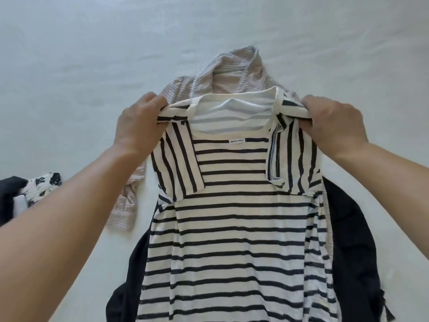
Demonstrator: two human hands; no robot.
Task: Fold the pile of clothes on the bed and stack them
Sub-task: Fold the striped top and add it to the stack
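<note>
Nearest the camera, a cream cotton shirt with dark navy horizontal stripes (232,228) lay spread down the middle of the pale bedsheet (69,66), its two sleeves already turned in over the chest, so the body formed one narrow panel, presumably ready to be doubled over. It rested on a black garment (348,240) that showed along both sides; whether that was one piece or two could not be told from this angle. At the shoulders, the left hand (137,126) pinched the folded shoulder edge on its side and the right hand (334,126) pinched the opposite one, both with fingers curled round the cloth, holding the collar end lifted and taut to keep the fold square. Beyond them lay one crumpled beige ribbed knit top (232,73). Far left, one white cloth with black blotches (41,187) sat at the edge beside more dark fabric.
</note>
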